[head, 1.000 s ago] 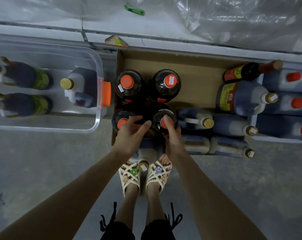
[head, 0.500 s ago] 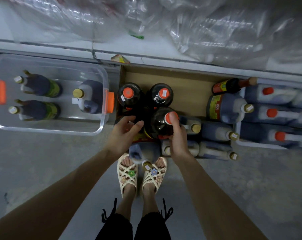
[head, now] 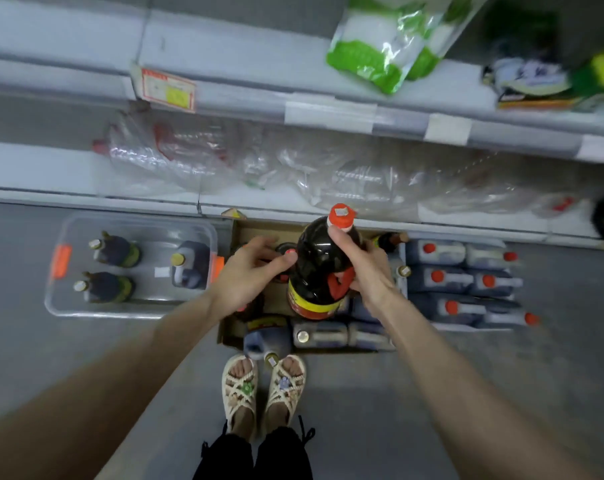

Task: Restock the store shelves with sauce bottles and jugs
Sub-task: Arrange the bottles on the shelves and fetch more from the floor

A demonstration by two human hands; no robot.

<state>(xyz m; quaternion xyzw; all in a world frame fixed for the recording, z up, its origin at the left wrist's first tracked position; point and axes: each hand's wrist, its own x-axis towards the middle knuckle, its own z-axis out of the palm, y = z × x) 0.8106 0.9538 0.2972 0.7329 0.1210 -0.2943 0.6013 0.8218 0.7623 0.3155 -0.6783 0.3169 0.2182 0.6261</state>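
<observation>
A big dark sauce jug [head: 319,268] with an orange cap, orange handle and a red-and-yellow label is held above the cardboard box [head: 259,230]. My right hand [head: 361,268] grips it by the neck and handle side. My left hand [head: 250,273] rests against the jug's left side, fingers spread, over another orange-capped jug [head: 286,252] that stands in the box. Grey store shelves [head: 224,88] rise behind the box.
A clear plastic bin [head: 68,299] at the left holds three dark bottles. Several dark jugs with orange caps [head: 463,282] lie in a tray at the right. More jugs [head: 323,334] lie by my sandalled feet. Plastic-wrapped goods [head: 328,174] fill the lowest shelf; green-and-white bags [head: 383,46] sit higher.
My right hand has lifted the jug up out of the box. The view has tilted upward, showing the shelves. My left hand has moved against the jug's side.
</observation>
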